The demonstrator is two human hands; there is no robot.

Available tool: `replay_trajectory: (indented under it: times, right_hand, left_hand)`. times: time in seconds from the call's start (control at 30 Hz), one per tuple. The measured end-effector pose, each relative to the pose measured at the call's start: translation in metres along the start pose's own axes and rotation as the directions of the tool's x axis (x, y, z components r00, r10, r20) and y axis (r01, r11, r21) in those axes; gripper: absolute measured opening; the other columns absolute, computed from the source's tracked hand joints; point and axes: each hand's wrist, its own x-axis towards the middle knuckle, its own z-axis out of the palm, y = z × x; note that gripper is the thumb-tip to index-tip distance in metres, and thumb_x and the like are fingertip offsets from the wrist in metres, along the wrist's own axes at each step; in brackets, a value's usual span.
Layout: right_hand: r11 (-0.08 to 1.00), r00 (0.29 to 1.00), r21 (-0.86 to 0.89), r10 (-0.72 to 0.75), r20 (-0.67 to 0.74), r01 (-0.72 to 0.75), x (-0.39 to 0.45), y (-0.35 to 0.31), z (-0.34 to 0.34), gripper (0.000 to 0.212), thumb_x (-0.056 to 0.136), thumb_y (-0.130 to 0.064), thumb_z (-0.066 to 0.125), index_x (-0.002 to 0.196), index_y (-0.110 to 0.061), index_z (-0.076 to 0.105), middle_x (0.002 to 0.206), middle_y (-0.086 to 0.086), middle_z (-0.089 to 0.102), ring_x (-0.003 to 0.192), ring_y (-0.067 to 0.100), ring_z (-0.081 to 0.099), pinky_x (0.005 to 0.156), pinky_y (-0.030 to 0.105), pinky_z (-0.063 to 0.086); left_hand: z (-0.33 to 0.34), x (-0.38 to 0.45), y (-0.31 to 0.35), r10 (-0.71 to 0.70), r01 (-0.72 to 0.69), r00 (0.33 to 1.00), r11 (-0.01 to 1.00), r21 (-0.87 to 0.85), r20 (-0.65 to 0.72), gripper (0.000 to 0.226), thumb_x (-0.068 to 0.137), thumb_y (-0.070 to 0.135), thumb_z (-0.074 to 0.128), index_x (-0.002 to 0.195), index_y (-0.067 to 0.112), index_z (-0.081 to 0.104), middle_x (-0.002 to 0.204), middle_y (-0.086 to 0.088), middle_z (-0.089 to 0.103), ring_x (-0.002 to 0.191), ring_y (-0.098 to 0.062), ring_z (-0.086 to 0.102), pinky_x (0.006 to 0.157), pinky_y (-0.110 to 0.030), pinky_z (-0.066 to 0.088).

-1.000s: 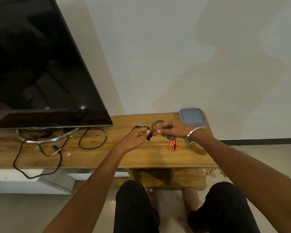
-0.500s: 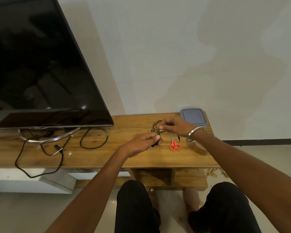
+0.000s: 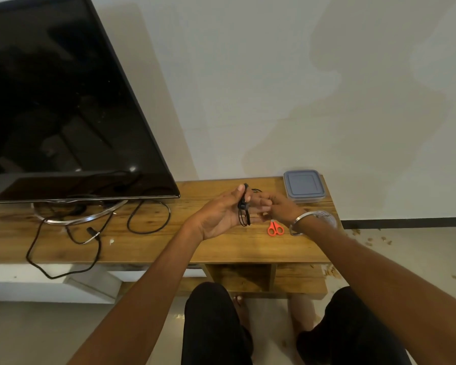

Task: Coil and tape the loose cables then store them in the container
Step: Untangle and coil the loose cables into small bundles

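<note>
Cable (image 3: 244, 210) loops hang across the left hand (image 3: 221, 216) fingers (image 3: 250, 209), right hand (image 3: 279, 209) pinching it.

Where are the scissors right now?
The orange scissors lie on the wooden table, just under the right hand, in front of the lidded container.

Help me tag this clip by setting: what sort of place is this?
Probably a home living room: a large flat-screen TV stands on a low wooden TV unit against a plain white wall, with a tiled floor below.
</note>
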Motion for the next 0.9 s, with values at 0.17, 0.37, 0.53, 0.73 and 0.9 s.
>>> replay_trajectory:
  times: [0.17,0.37,0.53,0.73,0.9]
  right_hand:
    - [1.0,0.998,-0.011,0.011,0.064,-0.011,-0.006,-0.001,0.012,0.022,0.097,-0.02,0.049,0.081,-0.012,0.061,0.072,0.006,0.056,0.064,0.013,0.053,0.067,0.033,0.049]
    - [0.998,0.991,0.067,-0.027,0.133,0.019,-0.004,-0.012,0.029,0.015,0.096,-0.017,0.051,0.088,-0.009,0.061,0.078,0.002,0.066,0.072,0.017,0.06,0.072,0.035,0.052]
    - [0.973,0.999,0.227,-0.044,0.014,0.04,0.0,-0.021,0.046,0.038,0.092,-0.01,0.057,0.121,-0.006,0.032,0.076,0.008,0.065,0.062,0.02,0.061,0.063,0.031,0.051]
    - [0.963,0.992,0.244,-0.098,-0.079,0.115,0.001,-0.025,0.052,0.045,0.092,-0.006,0.056,0.127,-0.013,0.028,0.073,0.008,0.065,0.056,0.021,0.058,0.056,0.028,0.051]
    - [0.954,0.993,0.276,-0.105,-0.046,0.113,0.004,-0.025,0.052,0.035,0.095,0.0,0.046,0.129,-0.005,0.044,0.081,0.011,0.066,0.063,0.02,0.063,0.063,0.031,0.052]
  left_hand:
    - [0.002,0.002,0.008,0.12,-0.124,0.989,0.991,-0.045,-0.082,0.036,0.102,0.037,0.034,0.08,0.016,0.054,0.123,-0.025,0.06,0.132,-0.039,0.048,0.109,-0.059,0.033]
    - [0.004,0.01,0.004,0.222,-0.227,0.947,0.974,0.005,-0.23,0.033,0.103,0.033,0.031,0.083,0.017,0.051,0.129,-0.022,0.059,0.131,-0.03,0.051,0.106,-0.046,0.043]
    - [-0.001,0.013,-0.003,0.308,-0.276,0.87,0.951,0.138,-0.386,0.035,0.103,0.038,0.033,0.083,0.025,0.06,0.135,-0.009,0.059,0.113,-0.013,0.065,0.077,-0.035,0.051]
    - [0.002,0.012,-0.005,0.353,-0.279,0.776,0.935,0.218,-0.523,0.036,0.102,0.043,0.035,0.081,0.033,0.062,0.129,0.007,0.062,0.075,-0.006,0.059,0.05,-0.029,0.039]
    - [-0.005,0.016,-0.007,0.386,-0.295,0.739,0.922,0.25,-0.552,0.032,0.104,0.036,0.034,0.088,0.023,0.058,0.129,-0.002,0.062,0.089,0.0,0.064,0.06,-0.027,0.045]
